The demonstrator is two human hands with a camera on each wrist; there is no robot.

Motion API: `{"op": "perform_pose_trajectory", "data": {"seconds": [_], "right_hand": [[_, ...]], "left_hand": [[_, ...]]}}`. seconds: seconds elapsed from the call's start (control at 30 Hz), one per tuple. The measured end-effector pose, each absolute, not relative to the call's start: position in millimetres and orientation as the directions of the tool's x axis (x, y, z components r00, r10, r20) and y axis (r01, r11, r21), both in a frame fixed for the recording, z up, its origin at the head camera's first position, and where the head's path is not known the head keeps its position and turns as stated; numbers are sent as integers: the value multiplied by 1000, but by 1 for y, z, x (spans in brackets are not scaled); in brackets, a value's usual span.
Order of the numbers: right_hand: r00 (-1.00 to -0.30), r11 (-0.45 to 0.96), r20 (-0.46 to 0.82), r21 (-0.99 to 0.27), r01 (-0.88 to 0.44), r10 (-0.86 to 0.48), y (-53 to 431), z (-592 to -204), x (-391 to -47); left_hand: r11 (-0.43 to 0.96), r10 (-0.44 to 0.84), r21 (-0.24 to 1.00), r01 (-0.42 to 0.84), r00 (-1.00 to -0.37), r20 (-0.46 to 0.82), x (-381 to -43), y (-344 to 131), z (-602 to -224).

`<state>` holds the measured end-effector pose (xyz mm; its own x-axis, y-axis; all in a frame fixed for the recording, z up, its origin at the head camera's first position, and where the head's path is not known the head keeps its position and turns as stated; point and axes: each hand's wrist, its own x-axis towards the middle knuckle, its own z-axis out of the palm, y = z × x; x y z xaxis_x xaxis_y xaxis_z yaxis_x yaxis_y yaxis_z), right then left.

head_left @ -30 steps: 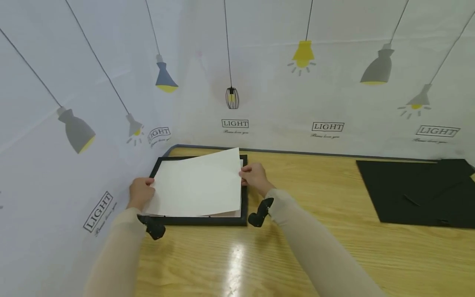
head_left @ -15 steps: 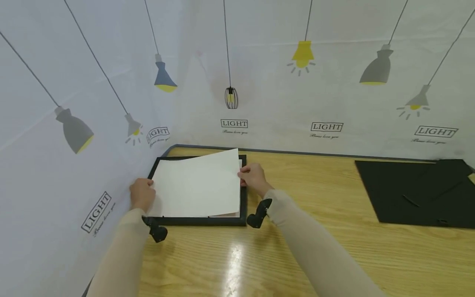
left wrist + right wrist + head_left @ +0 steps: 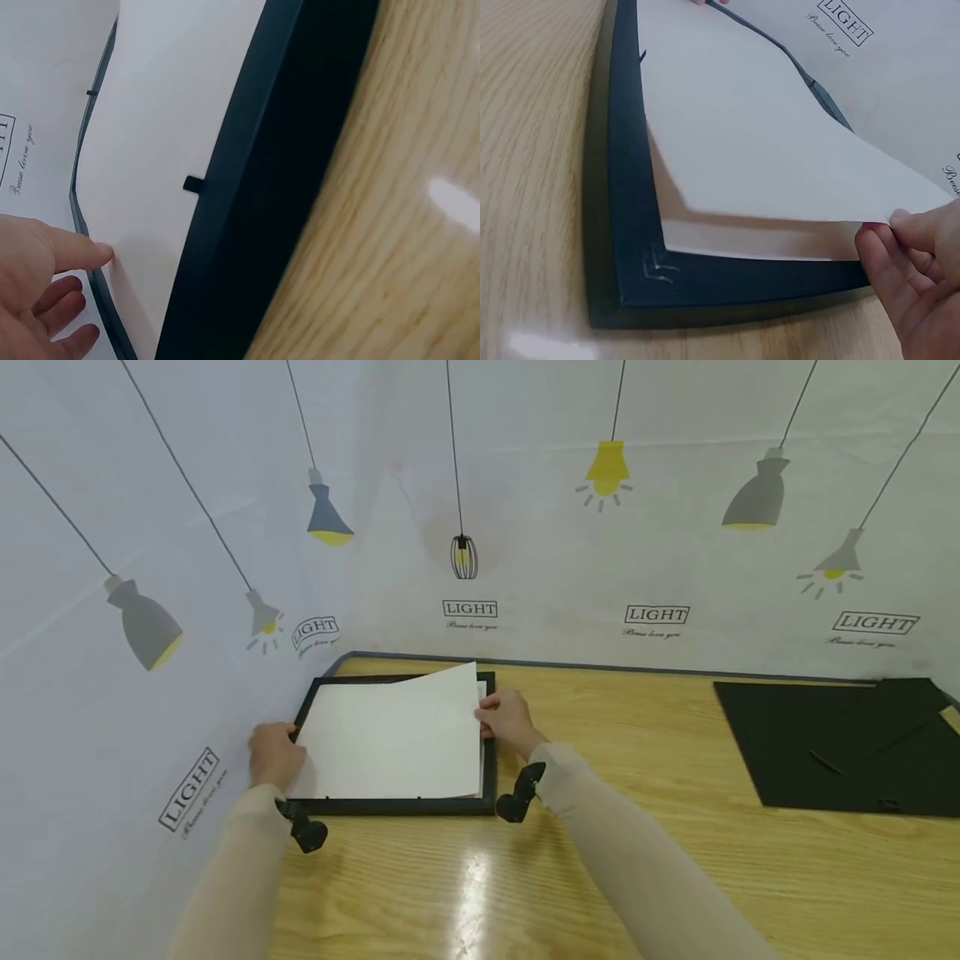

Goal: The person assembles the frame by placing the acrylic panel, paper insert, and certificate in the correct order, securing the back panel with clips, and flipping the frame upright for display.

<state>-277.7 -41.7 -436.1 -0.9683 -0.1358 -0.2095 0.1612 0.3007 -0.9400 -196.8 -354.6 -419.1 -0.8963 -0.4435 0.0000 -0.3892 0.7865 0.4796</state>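
Note:
A black picture frame lies on the wooden table against the left wall, small dark tabs along its inner edges. Inside it lies a white sheet, its right end lifted and bowed. My right hand pinches that end between thumb and fingers. Under the raised end, the right wrist view shows another pale layer within the frame. At the frame's left side is my left hand; in the left wrist view its thumb reaches over the rim to the sheet's edge, the other fingers loose outside.
A black board with a flap and a slit lies flat at the table's right. White wall covering printed with lamps borders the table at the back and left, close beside my left hand.
My left hand has shifted slightly left, off the sheet toward the frame's outer side. The sheet's raised right end has come down a little, still pinched by my right hand.

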Motion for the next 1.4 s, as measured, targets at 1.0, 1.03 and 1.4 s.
{"op": "perform_pose_trajectory", "data": {"seconds": [1.0,1.03,1.4], "right_hand": [[-990,566,5,-820,-83,-138,-46,-441,-265],[-990,562,7,-823,-85,-139,-46,-441,-264],[-974,671,25,-721,-173,-225,-50,-435,-260]], "left_hand": [[769,-416,499,-400,-905,-84,-184,-380,-420],[772,-409,501,-391,-909,-79,-185,-381,-420],[771,-397,520,-367,-916,-58,-181,-381,-419]]}}
